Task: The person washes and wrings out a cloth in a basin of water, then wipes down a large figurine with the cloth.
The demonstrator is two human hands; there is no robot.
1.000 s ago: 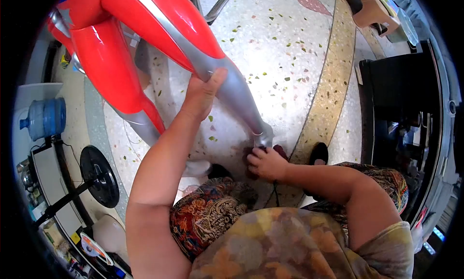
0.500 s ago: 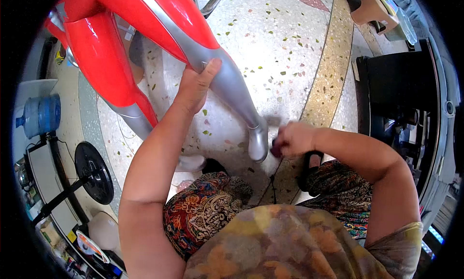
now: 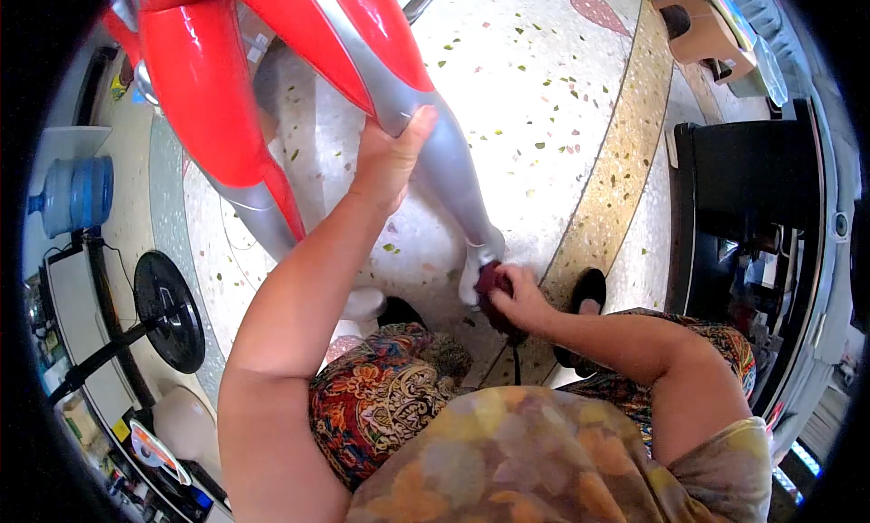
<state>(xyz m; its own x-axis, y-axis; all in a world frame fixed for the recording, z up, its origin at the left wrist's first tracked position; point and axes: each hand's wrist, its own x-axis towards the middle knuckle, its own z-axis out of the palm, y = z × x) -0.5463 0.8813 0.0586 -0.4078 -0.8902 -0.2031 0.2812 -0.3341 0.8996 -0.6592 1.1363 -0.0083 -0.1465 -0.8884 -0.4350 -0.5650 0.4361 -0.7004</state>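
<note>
A large glossy figure in red and silver stands in front of me, its legs reaching down toward my feet. My left hand [image 3: 396,156] is closed round the silver leg [image 3: 450,174] just below the knee, thumb on the front. Down at that leg's ankle, my right hand [image 3: 518,298] grips a dark maroon cloth [image 3: 489,278] and presses it against the silver foot [image 3: 468,285]. Part of the foot is hidden behind the cloth. The figure's other leg [image 3: 254,217] is to the left, with its silver foot [image 3: 364,303] near my shoe.
The floor is speckled terrazzo [image 3: 507,142] with a yellow band. A black cabinet [image 3: 748,179] stands at right, a cardboard box [image 3: 707,33] beyond it. On the left are a blue water jug [image 3: 80,195] and a round black stand base [image 3: 169,311].
My right hand has moved left with the cloth, from beside the foot onto the ankle. My left hand keeps its hold on the leg; the whole view has shifted slightly.
</note>
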